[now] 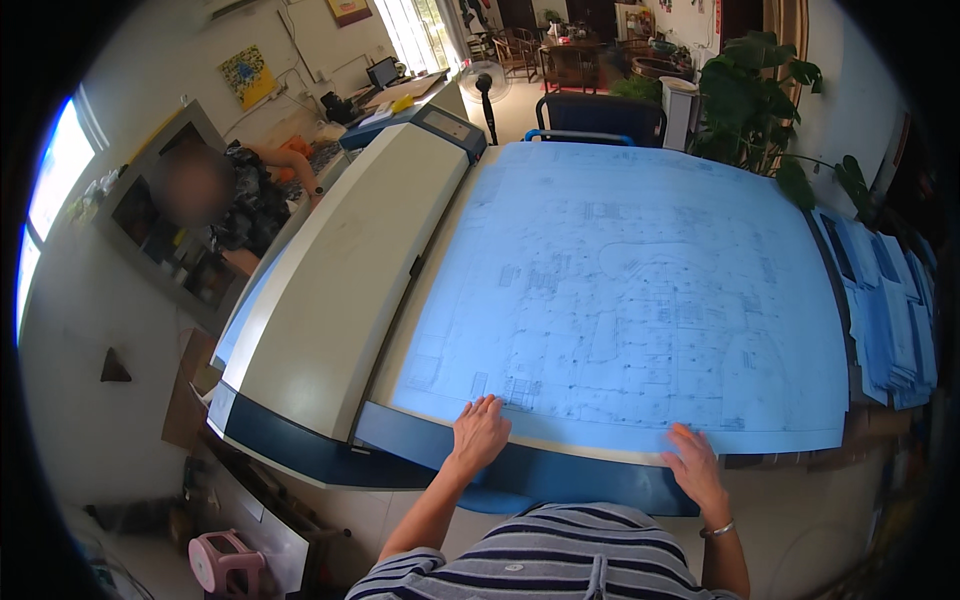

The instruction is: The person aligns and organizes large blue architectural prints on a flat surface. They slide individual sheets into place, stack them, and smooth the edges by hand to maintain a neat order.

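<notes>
Pressing flat on the near edge of the blue drawing sheet (630, 290) spread over the table (430, 330): left hand (479, 432) and right hand (692, 465) both open, gripping nothing. Squaring seems underway; next needs even, steady pressure.

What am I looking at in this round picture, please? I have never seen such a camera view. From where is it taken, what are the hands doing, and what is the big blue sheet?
The picture comes from a wide fisheye camera worn on a person's head, looking down, so straight edges appear bent. The two bare hands belong to that person. The left hand and the right hand lie flat, fingers spread, on the near edge of a large blue drawing sheet. Nothing is gripped. The sheet lies on a table beside a long white and blue machine, probably a wide-format printer or scanner. A stack of folded blue sheets sits at the right. Another person is behind the machine, and a plant stands at the far side.
</notes>
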A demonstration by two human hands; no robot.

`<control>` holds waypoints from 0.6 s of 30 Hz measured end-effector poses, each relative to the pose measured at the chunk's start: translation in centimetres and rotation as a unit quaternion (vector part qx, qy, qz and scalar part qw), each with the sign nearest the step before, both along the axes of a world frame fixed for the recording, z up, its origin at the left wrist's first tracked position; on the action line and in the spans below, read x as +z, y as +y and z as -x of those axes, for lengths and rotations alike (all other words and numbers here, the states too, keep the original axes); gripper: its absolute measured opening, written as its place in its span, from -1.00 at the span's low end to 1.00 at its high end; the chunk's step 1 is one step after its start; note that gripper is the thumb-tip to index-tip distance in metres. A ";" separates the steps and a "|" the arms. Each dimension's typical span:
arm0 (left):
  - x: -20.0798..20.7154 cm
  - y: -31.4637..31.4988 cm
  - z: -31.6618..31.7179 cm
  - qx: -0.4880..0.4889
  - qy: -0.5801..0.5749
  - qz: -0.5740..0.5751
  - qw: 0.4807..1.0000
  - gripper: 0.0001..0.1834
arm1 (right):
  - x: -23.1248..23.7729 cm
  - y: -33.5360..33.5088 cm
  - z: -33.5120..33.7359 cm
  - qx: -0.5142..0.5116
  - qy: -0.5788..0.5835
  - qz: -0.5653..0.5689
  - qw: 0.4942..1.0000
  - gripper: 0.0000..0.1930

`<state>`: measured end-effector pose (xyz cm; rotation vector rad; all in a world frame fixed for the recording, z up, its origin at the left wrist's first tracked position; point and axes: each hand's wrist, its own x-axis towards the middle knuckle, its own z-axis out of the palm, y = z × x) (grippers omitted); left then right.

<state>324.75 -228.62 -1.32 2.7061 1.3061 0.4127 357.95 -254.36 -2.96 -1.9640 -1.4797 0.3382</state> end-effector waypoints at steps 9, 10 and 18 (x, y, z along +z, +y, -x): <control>-1.3 -0.2 1.2 0.038 0.025 -0.019 0.999 -0.63 | 0.6 -0.6 0.8 -0.009 -0.065 0.042 0.997 -0.57; -1.0 -0.1 1.2 0.047 0.035 -0.006 0.998 -0.62 | 0.8 -0.5 1.0 -0.009 -0.066 0.047 0.997 -0.57; 2.2 -1.8 1.0 0.067 0.082 0.024 0.994 -0.59 | 1.2 -1.2 1.4 -0.004 -0.059 0.075 0.995 -0.60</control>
